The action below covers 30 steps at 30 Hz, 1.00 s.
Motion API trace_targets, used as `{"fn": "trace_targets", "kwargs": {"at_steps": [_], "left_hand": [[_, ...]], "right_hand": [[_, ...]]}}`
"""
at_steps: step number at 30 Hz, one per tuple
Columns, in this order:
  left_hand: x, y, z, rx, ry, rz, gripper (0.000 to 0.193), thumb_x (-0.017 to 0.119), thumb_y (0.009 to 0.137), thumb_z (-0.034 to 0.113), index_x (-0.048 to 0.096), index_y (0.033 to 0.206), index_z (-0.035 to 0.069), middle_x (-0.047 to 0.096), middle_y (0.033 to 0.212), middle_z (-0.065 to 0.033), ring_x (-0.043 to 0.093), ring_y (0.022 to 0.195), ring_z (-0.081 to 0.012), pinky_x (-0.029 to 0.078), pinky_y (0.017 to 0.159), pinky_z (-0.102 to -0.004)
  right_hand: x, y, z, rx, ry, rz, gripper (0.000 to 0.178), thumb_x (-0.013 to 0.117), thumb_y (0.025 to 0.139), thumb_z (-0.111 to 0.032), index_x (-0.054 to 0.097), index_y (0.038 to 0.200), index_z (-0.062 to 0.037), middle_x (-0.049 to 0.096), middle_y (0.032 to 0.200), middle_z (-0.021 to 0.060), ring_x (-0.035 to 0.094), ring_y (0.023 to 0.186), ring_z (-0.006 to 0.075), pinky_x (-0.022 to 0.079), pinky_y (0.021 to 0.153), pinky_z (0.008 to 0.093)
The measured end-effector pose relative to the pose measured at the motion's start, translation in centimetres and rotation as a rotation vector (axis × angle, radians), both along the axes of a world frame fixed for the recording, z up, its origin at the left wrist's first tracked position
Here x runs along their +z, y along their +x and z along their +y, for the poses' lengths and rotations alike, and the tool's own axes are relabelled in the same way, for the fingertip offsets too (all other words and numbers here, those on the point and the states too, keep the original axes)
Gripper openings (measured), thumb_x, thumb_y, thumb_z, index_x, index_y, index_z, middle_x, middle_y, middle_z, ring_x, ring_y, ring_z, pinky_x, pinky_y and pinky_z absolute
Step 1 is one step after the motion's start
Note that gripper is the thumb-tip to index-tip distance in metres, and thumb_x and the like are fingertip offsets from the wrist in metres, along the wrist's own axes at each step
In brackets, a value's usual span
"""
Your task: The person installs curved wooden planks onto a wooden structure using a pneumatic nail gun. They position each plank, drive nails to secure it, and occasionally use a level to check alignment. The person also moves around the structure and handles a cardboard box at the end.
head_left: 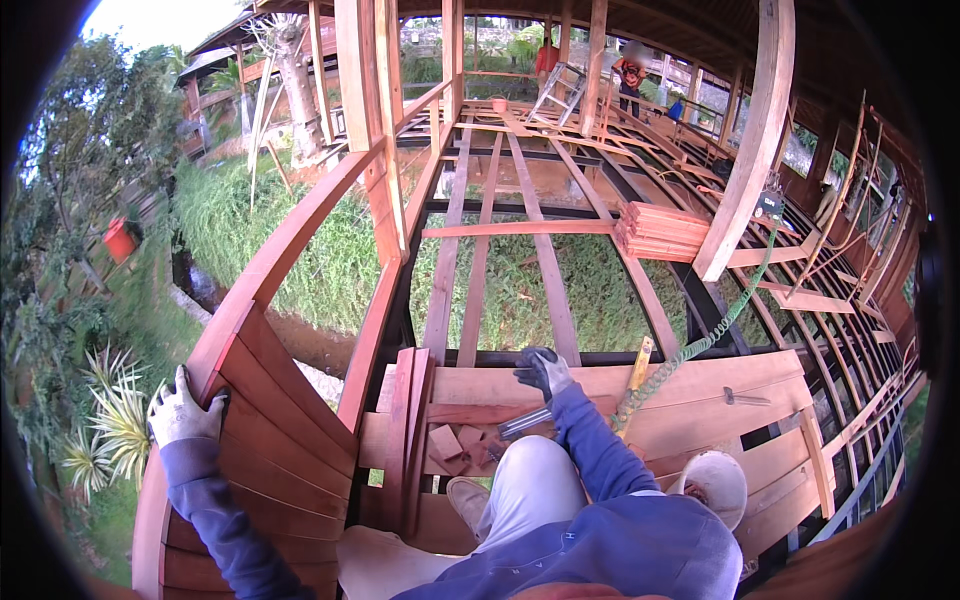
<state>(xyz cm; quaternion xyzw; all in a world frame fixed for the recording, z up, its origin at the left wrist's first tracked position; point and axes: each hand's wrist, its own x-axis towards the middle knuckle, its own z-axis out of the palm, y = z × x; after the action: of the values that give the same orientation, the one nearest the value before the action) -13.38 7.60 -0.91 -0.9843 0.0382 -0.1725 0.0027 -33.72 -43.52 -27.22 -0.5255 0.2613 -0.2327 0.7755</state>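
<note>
While your left hand (190, 412) sits on the wooden rail (226, 332), fingers spread, your right hand (543, 371) bends its fingers; I can't tell if they hold anything.

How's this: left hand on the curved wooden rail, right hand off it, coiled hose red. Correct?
Not quite: the coiled hose is green, not red, as the head view shows. The left hand is on the curved wooden rail, and the right hand is off it.
</note>
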Motion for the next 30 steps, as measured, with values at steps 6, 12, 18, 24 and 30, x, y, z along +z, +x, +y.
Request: {"fn": "trace_targets", "kwargs": {"at_steps": [6,12,18,24,30], "left_hand": [[-0.3,-0.2,-0.7,-0.006,-0.01,0.01,0.081,0.065,0.076,0.055,0.04,0.139,0.012,0.055,0.123,-0.0194,0.052,0.115,-0.0362,0.04,0.098,-0.0453],[-1.2,1.1,0.0,-0.009,0.018,-0.024,0.08,0.066,0.075,0.054,0.041,0.139,0.013,0.055,0.123,-0.0205,0.055,0.111,-0.0358,0.044,0.094,-0.0454],[-1.7,1.6,0.2,-0.019,0.017,-0.04,0.077,0.066,0.076,0.053,0.042,0.138,0.014,0.059,0.117,-0.0215,0.058,0.106,-0.0372,0.047,0.09,-0.0453],[-1.5,1.2,-0.4,-0.037,0.026,-0.046,0.075,0.064,0.077,0.054,0.042,0.138,0.015,0.06,0.116,-0.0212,0.059,0.104,-0.0365,0.047,0.088,-0.0455],[-1.5,1.3,0.2,-0.033,0.048,-0.056,0.075,0.064,0.078,0.053,0.041,0.138,0.015,0.059,0.12,-0.0189,0.059,0.106,-0.0364,0.047,0.089,-0.0454]], "right_hand": [[18.7,7.3,17.5,0.509,-0.294,-0.548,0.032,0.052,0.092,-0.003,0.052,0.124,-0.002,0.065,0.102,0.0112,0.065,0.092,0.0163,0.054,0.081,0.0279],[11.1,7.3,26.2,0.895,-1.306,-0.08,0.053,0.06,0.085,-0.032,0.05,0.129,-0.0048,0.065,0.105,0.018,0.062,0.101,0.03,0.049,0.089,0.0387],[14.2,6.1,28.1,1.049,-1.505,-0.118,0.062,0.06,0.083,-0.036,0.046,0.133,-0.0021,0.062,0.11,0.0177,0.059,0.104,0.0326,0.046,0.093,0.0395],[14.2,7.0,27.9,1.119,-1.54,-0.026,0.059,0.059,0.082,-0.036,0.049,0.13,-0.0015,0.063,0.109,0.0189,0.059,0.105,0.0327,0.046,0.093,0.0405],[14.4,7.6,27.6,1.167,-1.561,0.019,0.061,0.058,0.083,-0.038,0.047,0.133,-0.003,0.062,0.112,0.0172,0.058,0.107,0.0317,0.046,0.093,0.0403]]}}
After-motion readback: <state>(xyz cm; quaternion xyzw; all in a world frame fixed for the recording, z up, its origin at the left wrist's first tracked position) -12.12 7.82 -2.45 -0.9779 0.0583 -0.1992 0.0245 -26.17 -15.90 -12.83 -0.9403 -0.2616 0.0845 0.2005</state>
